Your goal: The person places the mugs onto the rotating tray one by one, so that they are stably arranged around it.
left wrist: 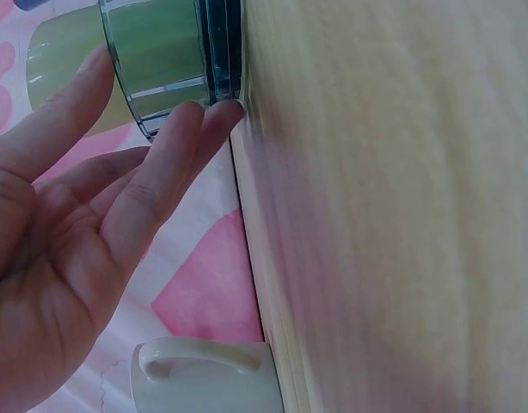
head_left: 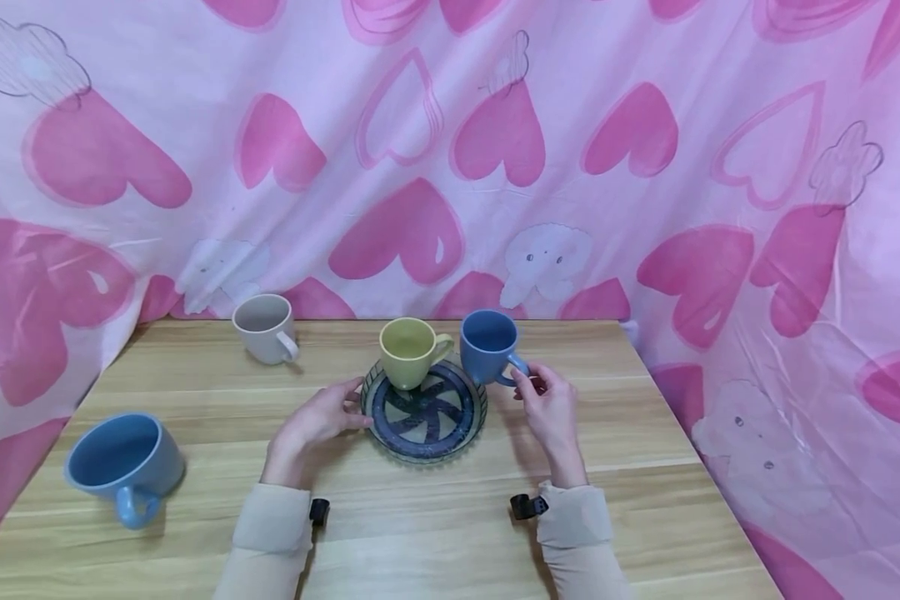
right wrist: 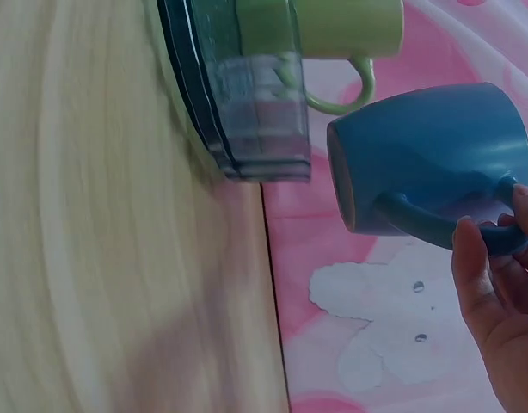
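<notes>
A round glass dish [head_left: 425, 429] with a dark blue pinwheel pattern sits on the table, its clear side wall standing up in the wrist views. Inside it, toward the back left, a yellow-green mug [head_left: 408, 357] stands upright, handle to the right. My left hand [head_left: 328, 414] is at the dish's left side, fingers fairly straight, fingertips [left wrist: 188, 112] right at the glass wall. With my right hand [head_left: 549, 408] I pinch the handle of a blue mug [head_left: 486, 350]. That mug hangs above the table, beside the dish's back right rim [right wrist: 309, 103].
A pale grey mug [head_left: 265, 332] stands at the back left of the wooden table [head_left: 412, 533]. Nearer on the left is a larger blue mug [head_left: 126, 458], its handle toward me. A pink heart-patterned cloth [head_left: 397, 233] hangs behind the table and along its sides.
</notes>
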{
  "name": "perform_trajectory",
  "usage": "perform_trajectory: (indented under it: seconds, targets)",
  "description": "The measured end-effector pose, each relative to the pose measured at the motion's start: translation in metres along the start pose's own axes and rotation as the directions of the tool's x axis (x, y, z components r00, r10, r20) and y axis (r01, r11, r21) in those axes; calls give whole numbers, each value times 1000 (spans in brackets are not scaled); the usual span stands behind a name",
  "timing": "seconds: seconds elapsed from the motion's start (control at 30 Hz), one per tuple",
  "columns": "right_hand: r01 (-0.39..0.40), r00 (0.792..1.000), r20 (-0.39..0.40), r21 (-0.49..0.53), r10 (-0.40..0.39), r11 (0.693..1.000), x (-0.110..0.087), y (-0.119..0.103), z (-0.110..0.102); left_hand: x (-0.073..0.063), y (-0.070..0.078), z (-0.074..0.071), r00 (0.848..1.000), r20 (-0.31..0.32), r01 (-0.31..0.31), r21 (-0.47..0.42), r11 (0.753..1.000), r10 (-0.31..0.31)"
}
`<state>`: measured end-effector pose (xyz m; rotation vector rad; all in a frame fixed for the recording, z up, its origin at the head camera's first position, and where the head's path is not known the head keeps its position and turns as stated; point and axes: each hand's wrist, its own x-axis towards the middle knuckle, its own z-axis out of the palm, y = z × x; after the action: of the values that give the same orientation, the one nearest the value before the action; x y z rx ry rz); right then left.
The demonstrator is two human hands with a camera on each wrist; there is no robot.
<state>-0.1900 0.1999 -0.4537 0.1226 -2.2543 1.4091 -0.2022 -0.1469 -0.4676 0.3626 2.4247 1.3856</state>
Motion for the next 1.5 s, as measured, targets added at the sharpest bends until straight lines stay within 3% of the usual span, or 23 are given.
perform_trajectory:
  seconds: [0.23,0.6,0.87,1.3,1.5]
  targets:
    - [-67,998,3,57,67,996,-6,-2,14,1,4,-1,1000,3,2,28,1000,-2]
    - [-97,995,32,127,93,987,-17,-2,36,0,-1,-1,1000,3,26,35,999,-26]
    - [-118,992,47,133,113,984,-21,-3,37,1,1,-1,1000,2,10,70,997,-10]
    - [-227,970,121,129,212,965,-25,17,37,0,4,4,999,14,32,75,997,-33]
    - [-230,970,123,159,212,960,-24,22,42,0,3,2,1000,0,21,94,995,-21]
